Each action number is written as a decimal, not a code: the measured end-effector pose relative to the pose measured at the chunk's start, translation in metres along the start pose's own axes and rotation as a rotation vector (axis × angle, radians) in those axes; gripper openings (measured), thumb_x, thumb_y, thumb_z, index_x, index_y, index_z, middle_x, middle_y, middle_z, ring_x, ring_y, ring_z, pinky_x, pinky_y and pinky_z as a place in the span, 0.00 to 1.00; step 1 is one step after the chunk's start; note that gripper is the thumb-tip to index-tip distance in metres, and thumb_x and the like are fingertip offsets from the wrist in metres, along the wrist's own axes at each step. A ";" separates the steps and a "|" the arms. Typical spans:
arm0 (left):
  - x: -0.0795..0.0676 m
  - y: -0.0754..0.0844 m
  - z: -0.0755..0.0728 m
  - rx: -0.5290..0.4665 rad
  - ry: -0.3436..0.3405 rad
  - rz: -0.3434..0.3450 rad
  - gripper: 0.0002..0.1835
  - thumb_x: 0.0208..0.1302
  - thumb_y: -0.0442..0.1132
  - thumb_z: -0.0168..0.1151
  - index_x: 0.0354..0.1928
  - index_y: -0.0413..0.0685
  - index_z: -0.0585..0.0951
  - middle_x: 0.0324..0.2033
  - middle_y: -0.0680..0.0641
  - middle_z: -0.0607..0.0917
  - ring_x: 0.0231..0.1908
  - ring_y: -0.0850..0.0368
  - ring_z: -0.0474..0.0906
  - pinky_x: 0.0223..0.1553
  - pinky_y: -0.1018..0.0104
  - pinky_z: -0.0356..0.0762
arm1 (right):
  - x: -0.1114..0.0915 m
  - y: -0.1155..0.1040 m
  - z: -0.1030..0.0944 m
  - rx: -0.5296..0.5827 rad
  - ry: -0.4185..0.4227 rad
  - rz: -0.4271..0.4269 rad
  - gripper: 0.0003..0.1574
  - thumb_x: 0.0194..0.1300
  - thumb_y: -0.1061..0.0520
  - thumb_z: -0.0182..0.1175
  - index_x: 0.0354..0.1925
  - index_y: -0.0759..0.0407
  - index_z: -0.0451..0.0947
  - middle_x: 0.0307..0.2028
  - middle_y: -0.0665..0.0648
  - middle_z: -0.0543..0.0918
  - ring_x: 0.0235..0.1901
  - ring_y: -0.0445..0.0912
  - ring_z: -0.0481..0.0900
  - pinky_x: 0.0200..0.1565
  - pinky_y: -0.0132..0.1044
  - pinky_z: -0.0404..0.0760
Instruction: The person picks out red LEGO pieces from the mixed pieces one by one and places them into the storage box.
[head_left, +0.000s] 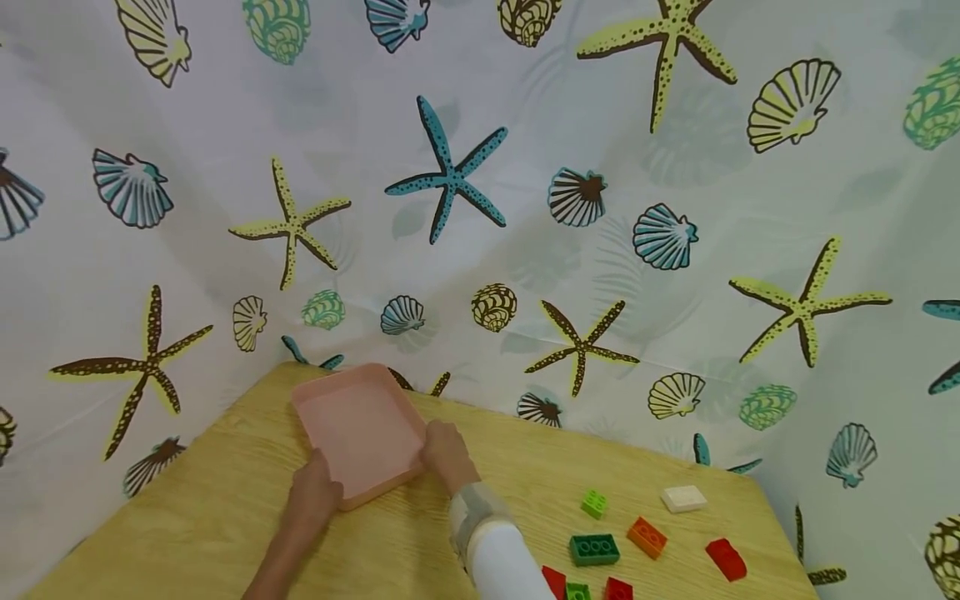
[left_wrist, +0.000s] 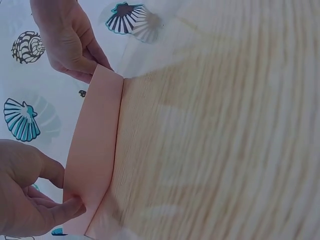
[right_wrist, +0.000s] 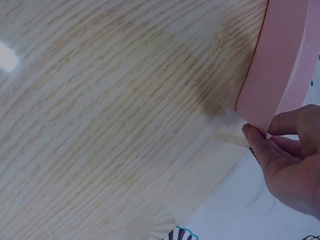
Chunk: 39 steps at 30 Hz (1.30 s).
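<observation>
A shallow pink square tray [head_left: 360,433] sits on the wooden table toward the back left in the head view. My left hand [head_left: 315,490] holds its near-left side. In the left wrist view, that hand [left_wrist: 30,192] pinches the tray's wall [left_wrist: 95,135] between thumb and fingers. At the tray's right side is my right hand [head_left: 447,457]. The right wrist view has this hand [right_wrist: 295,160] pinching a corner of the tray [right_wrist: 272,65], thumb and fingers on either side of the wall. Nothing lies inside the tray.
On the table [head_left: 405,550] at the right lie several toy bricks, among them a light green brick [head_left: 594,503], a dark green brick [head_left: 595,550], an orange brick [head_left: 647,537], a white brick [head_left: 684,498] and a red piece [head_left: 726,559]. A shell-patterned curtain [head_left: 480,275] stands behind the table.
</observation>
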<state>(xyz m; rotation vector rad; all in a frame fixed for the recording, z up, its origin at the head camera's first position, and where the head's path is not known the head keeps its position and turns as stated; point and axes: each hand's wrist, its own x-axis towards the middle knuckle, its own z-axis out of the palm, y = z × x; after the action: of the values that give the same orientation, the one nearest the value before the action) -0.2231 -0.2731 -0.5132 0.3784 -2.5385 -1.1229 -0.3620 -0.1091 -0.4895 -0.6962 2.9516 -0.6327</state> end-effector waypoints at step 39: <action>0.004 0.007 -0.026 -0.099 -0.099 -0.015 0.27 0.55 0.24 0.54 0.60 0.23 0.71 0.50 0.26 0.80 0.47 0.37 0.78 0.38 0.54 0.78 | -0.027 -0.001 -0.024 0.197 0.077 -0.004 0.20 0.53 0.76 0.57 0.16 0.58 0.65 0.14 0.51 0.67 0.13 0.42 0.63 0.12 0.31 0.63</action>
<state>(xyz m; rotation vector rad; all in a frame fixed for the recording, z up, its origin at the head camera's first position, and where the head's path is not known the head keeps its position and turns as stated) -0.2173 -0.2873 -0.4912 0.3253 -2.5552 -1.2975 -0.3404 -0.0895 -0.4688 -0.6743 2.9019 -0.9548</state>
